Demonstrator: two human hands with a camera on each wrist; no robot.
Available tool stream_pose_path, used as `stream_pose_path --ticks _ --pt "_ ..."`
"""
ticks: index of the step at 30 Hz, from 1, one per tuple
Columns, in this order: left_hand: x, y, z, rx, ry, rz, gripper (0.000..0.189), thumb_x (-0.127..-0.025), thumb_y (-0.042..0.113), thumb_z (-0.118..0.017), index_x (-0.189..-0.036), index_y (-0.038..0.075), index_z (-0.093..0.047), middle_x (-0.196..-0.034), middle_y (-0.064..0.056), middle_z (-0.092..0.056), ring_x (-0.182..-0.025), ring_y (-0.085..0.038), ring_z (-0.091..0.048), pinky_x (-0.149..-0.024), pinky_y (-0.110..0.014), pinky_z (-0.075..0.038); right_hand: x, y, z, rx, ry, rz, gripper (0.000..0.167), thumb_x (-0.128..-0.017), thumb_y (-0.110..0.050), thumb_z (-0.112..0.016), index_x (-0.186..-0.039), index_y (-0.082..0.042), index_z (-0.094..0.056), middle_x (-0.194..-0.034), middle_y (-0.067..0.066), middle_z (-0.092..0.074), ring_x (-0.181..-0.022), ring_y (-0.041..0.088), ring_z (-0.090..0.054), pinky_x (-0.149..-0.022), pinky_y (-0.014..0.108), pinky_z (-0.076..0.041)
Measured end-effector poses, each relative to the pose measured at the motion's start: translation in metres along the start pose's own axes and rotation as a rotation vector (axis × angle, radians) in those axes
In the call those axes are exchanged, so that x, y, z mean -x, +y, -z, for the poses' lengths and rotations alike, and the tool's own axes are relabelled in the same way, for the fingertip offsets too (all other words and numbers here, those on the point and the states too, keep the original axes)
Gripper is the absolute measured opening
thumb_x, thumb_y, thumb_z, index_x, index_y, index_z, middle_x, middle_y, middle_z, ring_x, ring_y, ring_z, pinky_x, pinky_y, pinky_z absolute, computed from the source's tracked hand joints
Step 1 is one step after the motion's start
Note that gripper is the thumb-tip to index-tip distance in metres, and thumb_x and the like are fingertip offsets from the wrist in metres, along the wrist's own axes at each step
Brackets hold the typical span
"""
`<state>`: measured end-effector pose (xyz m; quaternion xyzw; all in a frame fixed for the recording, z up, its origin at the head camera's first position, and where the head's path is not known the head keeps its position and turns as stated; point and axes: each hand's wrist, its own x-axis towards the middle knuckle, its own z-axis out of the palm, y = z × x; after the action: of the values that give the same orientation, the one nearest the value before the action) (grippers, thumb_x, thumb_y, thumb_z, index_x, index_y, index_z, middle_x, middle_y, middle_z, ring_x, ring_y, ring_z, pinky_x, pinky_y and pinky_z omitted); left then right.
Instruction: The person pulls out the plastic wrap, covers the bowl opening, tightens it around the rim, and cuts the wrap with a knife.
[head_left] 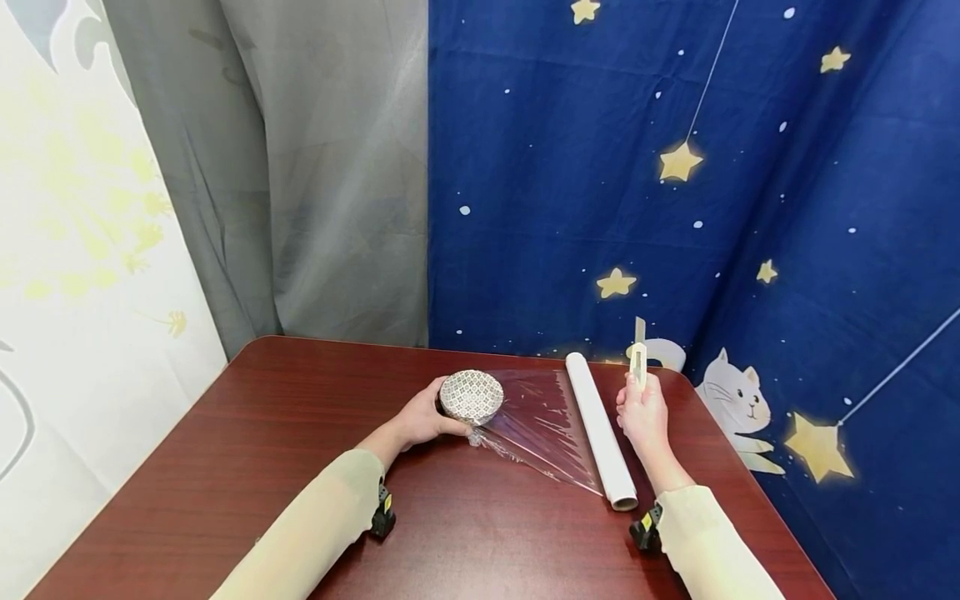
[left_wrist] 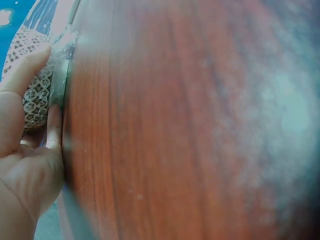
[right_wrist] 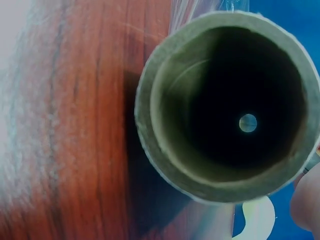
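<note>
My left hand (head_left: 424, 415) grips a round patterned bowl (head_left: 472, 396) by its left side, thumb at the near edge and fingers curled round the far side. In the left wrist view the thumb lies across the bowl's patterned wall (left_wrist: 37, 95). Clear plastic wrap (head_left: 536, 421) clings about the bowl and stretches right to a white roll of wrap (head_left: 600, 429), bunched near my thumb. Just right of the roll, my right hand (head_left: 643, 417) is raised, holding a white utility knife (head_left: 638, 360) upright with its blade out.
All of this is on a dark red wooden table (head_left: 315, 400). In the right wrist view the roll's hollow cardboard core (right_wrist: 150, 115) faces the camera. Grey curtains (head_left: 345, 167) and a blue starry curtain (head_left: 562, 167) hang behind the table.
</note>
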<state>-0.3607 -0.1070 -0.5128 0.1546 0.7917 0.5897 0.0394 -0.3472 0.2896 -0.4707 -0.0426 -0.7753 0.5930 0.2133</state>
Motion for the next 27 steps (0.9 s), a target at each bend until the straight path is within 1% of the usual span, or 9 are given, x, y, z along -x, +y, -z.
stream_pose_path --ticks 4,9,14,20,27 --pt "-0.0007 0.0002 -0.0002 -0.006 0.001 0.001 0.104 -0.072 0.007 -0.102 -0.159 0.005 -0.046 -0.148 -0.015 -0.067 -0.137 -0.029 -0.06 -0.121 -0.044 -0.043 0.0005 -0.001 0.0006 0.032 0.018 0.009 0.037 -0.119 -0.035 -0.043 -0.132 -0.002 -0.051 -0.071 -0.008 -0.056 -0.048 0.006 -0.049 -0.041 0.022 -0.042" --pt "-0.0019 0.0004 0.0004 -0.002 0.001 0.009 0.105 -0.071 0.008 -0.103 -0.159 0.005 -0.045 -0.149 -0.015 -0.067 -0.138 -0.029 -0.059 -0.123 -0.045 -0.041 0.001 -0.0018 0.0021 0.075 0.036 0.015 0.038 -0.119 -0.039 -0.046 -0.127 -0.003 -0.055 -0.066 -0.011 -0.056 -0.047 0.005 -0.05 -0.041 0.022 -0.043" --pt "-0.0038 -0.0014 0.0007 -0.003 -0.003 0.0 0.105 -0.071 0.007 -0.103 -0.159 0.004 -0.045 -0.148 -0.015 -0.067 -0.138 -0.029 -0.06 -0.123 -0.045 -0.041 0.0016 -0.0033 0.0045 0.102 0.041 0.008 0.041 -0.117 -0.044 -0.048 -0.123 -0.004 -0.056 -0.064 -0.012 -0.056 -0.045 0.006 -0.051 -0.04 0.024 -0.044" --pt "-0.0037 -0.0018 0.0007 0.005 -0.007 -0.008 0.106 -0.072 0.007 -0.103 -0.16 0.004 -0.044 -0.149 -0.016 -0.066 -0.138 -0.03 -0.059 -0.122 -0.045 -0.042 0.0013 -0.0035 0.0053 0.131 0.051 0.001 0.042 -0.117 -0.046 -0.05 -0.12 -0.005 -0.058 -0.063 -0.011 -0.056 -0.043 0.007 -0.052 -0.04 0.025 -0.045" --pt "-0.002 -0.0027 0.0016 -0.017 -0.006 -0.003 0.106 -0.072 0.009 -0.103 -0.161 0.004 -0.044 -0.151 -0.016 -0.065 -0.14 -0.03 -0.058 -0.123 -0.046 -0.041 0.0036 -0.0032 0.0066 0.158 0.057 0.003 0.044 -0.116 -0.046 -0.051 -0.117 -0.004 -0.06 -0.06 -0.007 -0.056 -0.039 0.009 -0.05 -0.037 0.026 -0.043"
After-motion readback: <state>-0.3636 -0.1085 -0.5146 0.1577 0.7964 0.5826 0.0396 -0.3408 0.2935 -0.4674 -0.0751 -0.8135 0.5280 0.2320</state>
